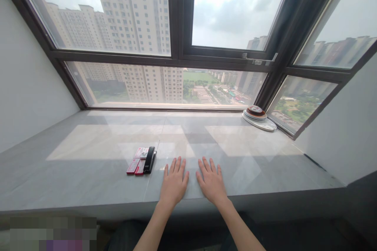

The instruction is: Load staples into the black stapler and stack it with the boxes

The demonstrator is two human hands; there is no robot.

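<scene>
Both hands lie palm down and bare near the front edge of a pale tiled window sill (97, 188). My left hand (174, 182) is open, its fingers slightly spread. My right hand (210, 180) rests open beside it, with a gap between the two thumbs. Left of my left hand, and apart from it, lies a black stapler (149, 160). Against the stapler's left side sit small red and white boxes: one behind (141, 153), one at the left (133, 166) and one in front (140, 167). What the boxes contain is hidden.
A stack of plates (259, 119) stands in the far right corner by the window frame (165, 61). A thin dark strip (315, 162) lies along the right wall (338, 141). The sill ends in a straight front edge just before my wrists.
</scene>
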